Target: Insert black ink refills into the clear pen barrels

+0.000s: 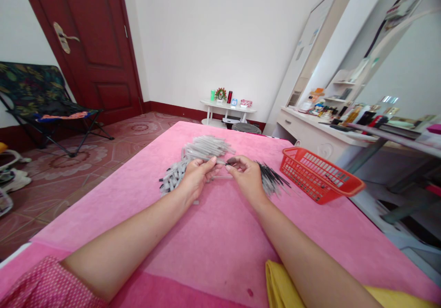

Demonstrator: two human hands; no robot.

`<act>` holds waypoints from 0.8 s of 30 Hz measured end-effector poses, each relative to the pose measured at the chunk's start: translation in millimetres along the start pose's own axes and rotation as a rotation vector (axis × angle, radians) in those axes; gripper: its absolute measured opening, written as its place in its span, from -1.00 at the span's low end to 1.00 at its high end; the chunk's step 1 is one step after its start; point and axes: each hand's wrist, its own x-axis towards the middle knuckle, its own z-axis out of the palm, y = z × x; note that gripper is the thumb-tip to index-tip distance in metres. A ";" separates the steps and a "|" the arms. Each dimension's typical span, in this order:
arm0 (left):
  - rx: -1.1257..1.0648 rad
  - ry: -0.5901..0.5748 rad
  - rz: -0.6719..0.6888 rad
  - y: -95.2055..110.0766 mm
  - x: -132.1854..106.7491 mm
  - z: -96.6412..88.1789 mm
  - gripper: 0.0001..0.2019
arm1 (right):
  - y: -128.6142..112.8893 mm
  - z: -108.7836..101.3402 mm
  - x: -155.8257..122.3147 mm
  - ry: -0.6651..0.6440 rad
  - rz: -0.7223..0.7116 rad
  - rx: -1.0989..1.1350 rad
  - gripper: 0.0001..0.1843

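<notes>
Over the pink cloth, my left hand is closed on a slim grey translucent pen barrel, which points to the right. The fingertips of my right hand pinch a thin black pen part at the barrel's right end; whether it sits inside the barrel cannot be made out. Behind my left hand lies a heap of similar grey barrels. Short grey pieces with black ends, like pen caps, are piled left of that hand. Thin black-ended sticks, like pen refills, fan out beside my right hand.
A red plastic basket stands at the table's right edge. Yellow cloth lies under my right forearm. Farther off are a folding chair, a small white table and a dresser crowded with bottles.
</notes>
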 end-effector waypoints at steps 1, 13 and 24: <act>0.006 0.003 0.007 -0.1 -0.2 -0.1 -0.85 | 1.0 0.0 0.1 0.000 -0.008 -0.017 -0.85; 0.047 0.053 0.011 3.1 -2.3 3.1 -0.83 | 5.9 0.5 -1.2 -0.010 -0.052 -0.079 -0.87; 0.051 0.040 0.010 2.2 -2.6 2.9 -0.83 | 10.3 0.6 -0.8 -0.007 -0.050 -0.127 -0.85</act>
